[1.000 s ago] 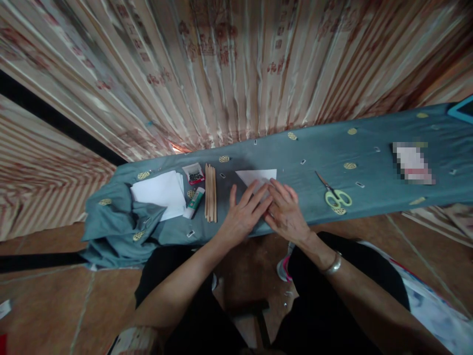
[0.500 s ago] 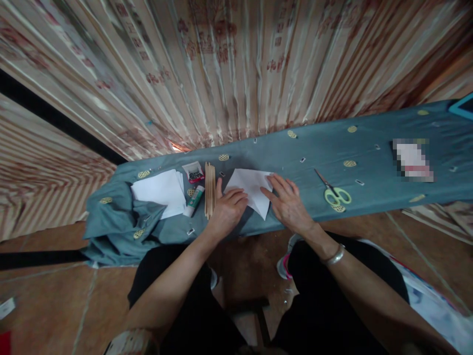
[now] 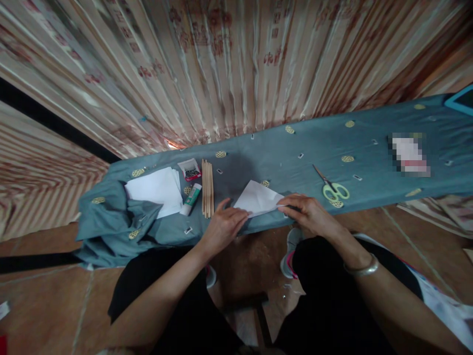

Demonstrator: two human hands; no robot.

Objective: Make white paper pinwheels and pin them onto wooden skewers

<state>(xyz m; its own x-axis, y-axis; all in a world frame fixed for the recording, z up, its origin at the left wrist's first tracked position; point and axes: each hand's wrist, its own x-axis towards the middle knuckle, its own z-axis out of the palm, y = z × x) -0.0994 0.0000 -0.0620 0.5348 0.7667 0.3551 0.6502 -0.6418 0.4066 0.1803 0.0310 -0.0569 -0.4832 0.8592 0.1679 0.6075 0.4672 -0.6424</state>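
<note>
Head view. Folded white paper sheet (image 3: 258,198) lies near the front edge of the blue-green, cloth-draped worktop (image 3: 314,143). Right hand (image 3: 308,213) pinches its right corner; left hand (image 3: 223,224) touches the near-left edge, fingers together, grip unclear; presumably both ends are being steadied. Slim pale wooden sticks (image 3: 207,190) and green-handled metal scissors (image 3: 327,183) flank it, likely for reach. Beige striped curtain (image 3: 229,74) behind; brown tiled floor (image 3: 55,305) below.

Head view, forward and down over cloth (image 3: 299,175)
</note>
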